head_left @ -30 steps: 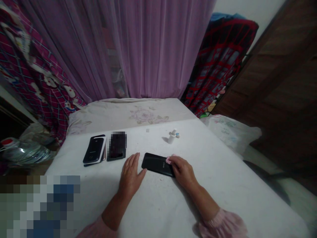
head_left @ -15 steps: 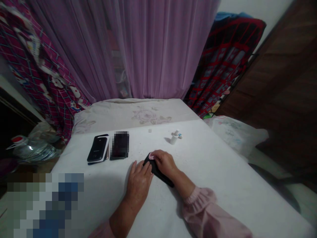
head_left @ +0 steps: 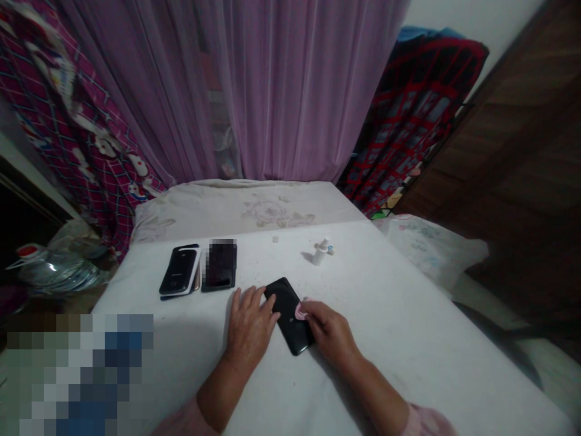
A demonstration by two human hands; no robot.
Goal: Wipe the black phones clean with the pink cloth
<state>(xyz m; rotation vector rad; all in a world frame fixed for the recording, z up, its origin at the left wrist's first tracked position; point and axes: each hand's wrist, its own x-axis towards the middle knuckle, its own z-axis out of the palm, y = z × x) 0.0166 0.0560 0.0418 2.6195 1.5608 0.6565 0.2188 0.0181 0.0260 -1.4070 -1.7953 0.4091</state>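
Against the left fingers lies a black smartphone.

On the bed, one phone lies nearest, a stack of phones and another phone sit to its left, and a small bottle stands behind it.

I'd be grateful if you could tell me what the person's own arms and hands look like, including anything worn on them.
The left hand and right hand are bare, with no gloves, and the forearms are uncovered too. The only clothing in view is a pale pink left sleeve and a matching right sleeve, both of soft-looking fabric.
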